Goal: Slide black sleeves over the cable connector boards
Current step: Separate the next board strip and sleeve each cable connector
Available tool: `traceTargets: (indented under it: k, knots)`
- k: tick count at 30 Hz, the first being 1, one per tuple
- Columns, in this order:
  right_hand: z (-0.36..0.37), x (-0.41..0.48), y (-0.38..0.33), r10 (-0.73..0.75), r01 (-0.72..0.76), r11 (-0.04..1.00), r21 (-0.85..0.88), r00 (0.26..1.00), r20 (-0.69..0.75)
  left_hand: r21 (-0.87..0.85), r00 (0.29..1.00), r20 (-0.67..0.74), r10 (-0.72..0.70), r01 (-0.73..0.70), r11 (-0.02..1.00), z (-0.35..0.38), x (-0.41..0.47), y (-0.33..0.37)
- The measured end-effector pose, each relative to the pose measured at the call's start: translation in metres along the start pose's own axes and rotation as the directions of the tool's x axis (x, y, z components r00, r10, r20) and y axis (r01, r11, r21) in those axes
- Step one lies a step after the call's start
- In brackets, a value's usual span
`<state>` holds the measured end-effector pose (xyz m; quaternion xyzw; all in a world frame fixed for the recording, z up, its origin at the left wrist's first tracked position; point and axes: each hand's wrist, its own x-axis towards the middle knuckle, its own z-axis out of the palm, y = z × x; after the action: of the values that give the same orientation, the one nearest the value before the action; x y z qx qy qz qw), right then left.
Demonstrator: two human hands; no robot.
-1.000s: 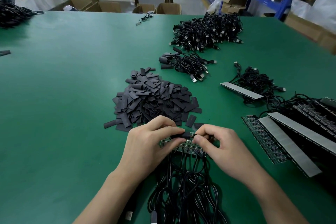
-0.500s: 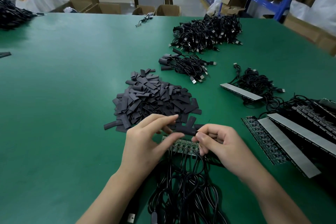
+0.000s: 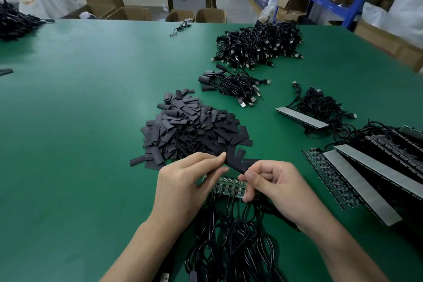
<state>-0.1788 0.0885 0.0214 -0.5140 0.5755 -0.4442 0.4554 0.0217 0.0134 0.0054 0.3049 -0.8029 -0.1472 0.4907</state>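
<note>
Black sleeve [image 3: 238,163] held up, pinched at both ends, just above a row of green connector boards [image 3: 229,186] lying on the tabletop [image 3: 80,121]. Clamps the left hand [image 3: 185,188] grip on the sleeve's left end, thumb against forefinger, and the right hand [image 3: 277,188] grip on its right end. Trails the boards' black cables [image 3: 229,242] back between the forearms. Just beyond, a loose pile of sleeves [image 3: 190,128]; farther off, sleeved cables [image 3: 231,87]; to the right, long board strips [image 3: 366,178].
</note>
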Motion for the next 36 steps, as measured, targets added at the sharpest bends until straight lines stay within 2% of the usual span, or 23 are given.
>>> traceTargets:
  k: [11,14,16,18,19,25,29,36]
  knots:
    - [0.001,0.004,0.005,-0.032,0.029,0.979,-0.199,0.999,-0.008,0.001,0.998,0.045,-0.049,0.049,0.999,-0.002,0.005,0.007]
    - [-0.001,0.004,0.005,-0.04,0.035,0.981,-0.191,0.999,-0.022,-0.073,0.984,0.082,-0.16,0.166,0.983,-0.002,0.006,0.009]
    - [-0.001,0.003,0.003,-0.05,0.047,0.98,-0.193,0.999,-0.01,-0.238,0.933,0.126,-0.338,0.359,0.903,-0.001,0.009,0.012]
    - [-0.001,0.002,0.0,-0.055,0.052,0.979,-0.196,0.998,-0.009,-0.392,0.843,0.228,-0.488,0.538,0.746,0.001,0.014,0.017]
    - [-0.003,0.001,-0.002,-0.057,0.052,0.976,-0.213,0.998,-0.019,-0.447,0.813,0.268,-0.518,0.581,0.68,0.001,0.017,0.019]
    - [-0.027,-0.006,-0.009,-0.064,0.049,0.893,-0.447,0.998,-0.018,-0.662,0.731,0.304,-0.611,0.623,0.416,-0.01,0.036,0.02]
    - [-0.021,-0.004,-0.003,-0.037,0.0,0.884,-0.468,0.997,-0.07,-0.695,0.709,0.343,-0.616,0.633,0.341,-0.013,0.053,0.017]
    - [-0.01,-0.001,-0.005,-0.043,-0.002,0.938,-0.348,0.992,-0.121,-0.719,0.726,0.396,-0.563,0.626,0.301,-0.012,0.074,0.01]
